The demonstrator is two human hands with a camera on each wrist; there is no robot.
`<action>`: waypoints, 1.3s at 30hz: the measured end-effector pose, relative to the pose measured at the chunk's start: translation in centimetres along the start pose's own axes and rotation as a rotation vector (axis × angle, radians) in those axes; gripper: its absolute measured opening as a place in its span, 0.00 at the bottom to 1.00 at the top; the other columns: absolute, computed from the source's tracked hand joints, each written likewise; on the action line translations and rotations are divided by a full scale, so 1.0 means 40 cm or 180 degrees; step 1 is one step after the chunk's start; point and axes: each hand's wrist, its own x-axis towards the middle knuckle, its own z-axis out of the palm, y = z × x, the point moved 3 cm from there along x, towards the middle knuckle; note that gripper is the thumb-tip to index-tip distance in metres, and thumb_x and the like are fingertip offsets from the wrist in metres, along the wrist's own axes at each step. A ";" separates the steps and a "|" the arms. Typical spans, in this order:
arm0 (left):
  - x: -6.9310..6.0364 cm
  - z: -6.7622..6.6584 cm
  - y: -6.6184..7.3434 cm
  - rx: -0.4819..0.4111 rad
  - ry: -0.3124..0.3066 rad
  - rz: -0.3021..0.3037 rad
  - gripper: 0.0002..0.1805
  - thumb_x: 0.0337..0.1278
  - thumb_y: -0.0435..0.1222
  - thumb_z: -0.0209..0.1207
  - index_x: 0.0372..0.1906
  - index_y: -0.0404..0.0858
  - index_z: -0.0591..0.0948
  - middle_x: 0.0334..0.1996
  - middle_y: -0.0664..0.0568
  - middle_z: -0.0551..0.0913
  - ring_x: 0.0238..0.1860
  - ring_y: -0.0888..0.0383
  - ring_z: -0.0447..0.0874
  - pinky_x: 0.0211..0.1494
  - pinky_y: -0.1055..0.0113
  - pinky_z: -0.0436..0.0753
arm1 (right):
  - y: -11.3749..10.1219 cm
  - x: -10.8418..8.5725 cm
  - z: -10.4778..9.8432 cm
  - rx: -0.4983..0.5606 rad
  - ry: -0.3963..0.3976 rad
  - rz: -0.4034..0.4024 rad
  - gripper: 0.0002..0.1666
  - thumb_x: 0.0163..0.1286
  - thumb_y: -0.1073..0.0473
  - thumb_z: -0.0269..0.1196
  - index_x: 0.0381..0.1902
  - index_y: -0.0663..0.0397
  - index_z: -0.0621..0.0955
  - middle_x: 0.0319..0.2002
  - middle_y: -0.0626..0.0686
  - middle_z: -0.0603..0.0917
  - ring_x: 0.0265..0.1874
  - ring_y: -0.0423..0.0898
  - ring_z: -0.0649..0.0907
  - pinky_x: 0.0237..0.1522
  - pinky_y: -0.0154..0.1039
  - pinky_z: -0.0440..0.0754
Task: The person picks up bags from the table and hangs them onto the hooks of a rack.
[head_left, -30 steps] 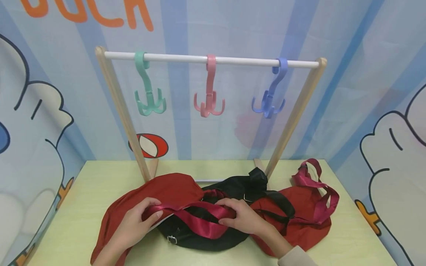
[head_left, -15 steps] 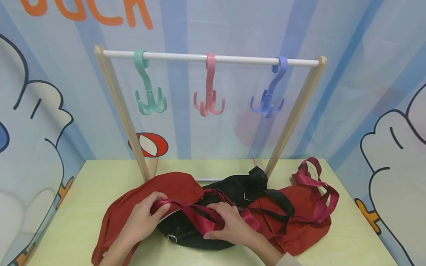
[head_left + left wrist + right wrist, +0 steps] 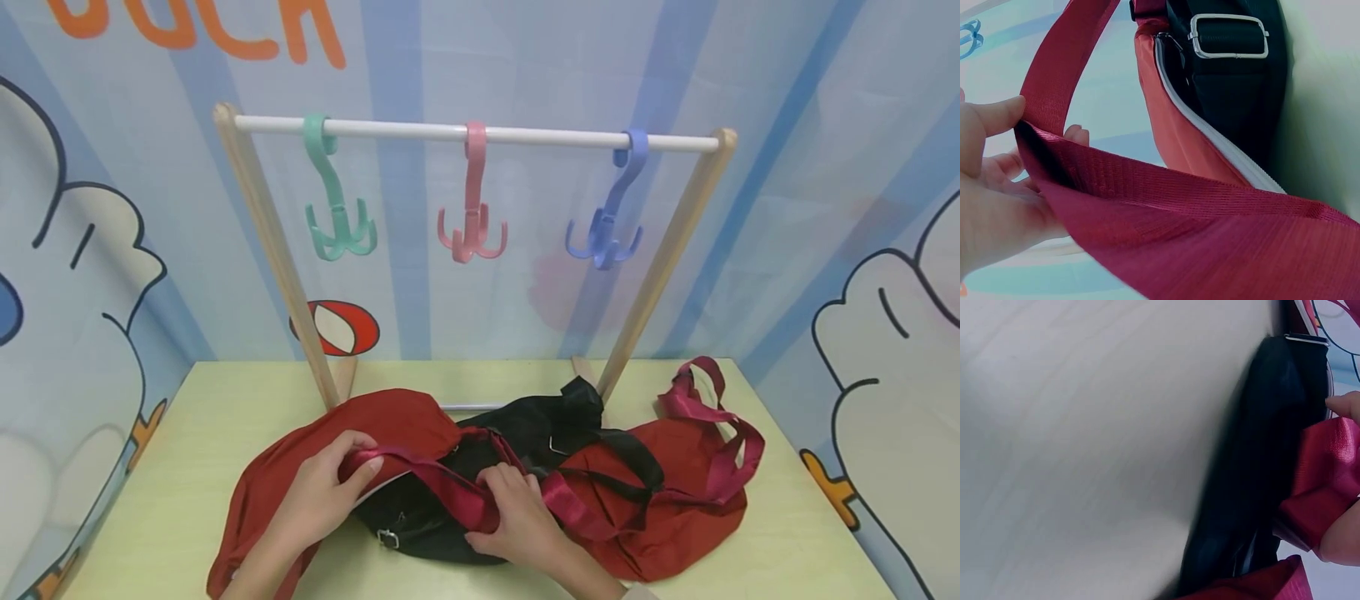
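A dark pink strap (image 3: 442,487) stretches between the two hands above a black bag (image 3: 420,533). My left hand (image 3: 318,492) pinches one part of it over the left red bag (image 3: 382,417); the left wrist view shows the strap (image 3: 1147,187) folded at the thumb and fingers. My right hand (image 3: 521,521) holds a bunched part of the strap (image 3: 1329,462) between thumb and fingers, with the black bag (image 3: 1272,425) beside it. Another red bag (image 3: 675,533) lies to the right, a black strap across it.
Behind the bags stands a wooden rack with a white bar (image 3: 555,135). From it hang a green hook (image 3: 339,225), a pink hook (image 3: 472,225) and a blue hook (image 3: 604,233). A pink strap loop (image 3: 742,450) lies at the table's right.
My right hand has moved left and slightly down along the strap, and a pink length now shows to its right. My left hand rose slightly, still gripping the strap. The bags stay nearly in place.
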 end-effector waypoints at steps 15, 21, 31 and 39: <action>0.000 -0.049 -0.007 0.0053 -0.0100 0.0065 0.12 0.59 0.40 0.57 0.46 0.41 0.76 0.41 0.53 0.79 0.43 0.56 0.75 0.45 0.59 0.75 | 0.029 0.032 -0.110 0.0797 0.0301 -0.0364 0.23 0.44 0.63 0.69 0.41 0.47 0.78 0.34 0.42 0.77 0.35 0.39 0.74 0.37 0.40 0.66; 0.000 -0.076 0.003 0.0099 -0.0067 0.0096 0.13 0.58 0.40 0.58 0.46 0.41 0.77 0.39 0.53 0.79 0.40 0.56 0.74 0.40 0.62 0.75 | 0.043 0.043 -0.163 0.1117 0.0133 -0.0340 0.20 0.49 0.66 0.66 0.42 0.49 0.79 0.36 0.45 0.79 0.34 0.44 0.77 0.38 0.40 0.75; 0.005 -0.103 0.030 0.0119 -0.0115 0.0235 0.14 0.58 0.42 0.57 0.46 0.40 0.76 0.36 0.53 0.78 0.36 0.57 0.72 0.36 0.63 0.74 | 0.049 0.063 -0.212 0.1227 -0.0007 -0.0328 0.16 0.53 0.64 0.67 0.41 0.52 0.80 0.37 0.47 0.80 0.35 0.47 0.77 0.41 0.42 0.74; 0.011 -0.131 0.049 0.0210 -0.0018 0.0414 0.14 0.58 0.41 0.58 0.46 0.39 0.76 0.37 0.53 0.79 0.37 0.56 0.73 0.36 0.62 0.74 | 0.050 0.082 -0.238 0.1097 -0.0021 -0.0241 0.17 0.53 0.66 0.64 0.42 0.52 0.79 0.37 0.45 0.79 0.34 0.43 0.76 0.39 0.40 0.74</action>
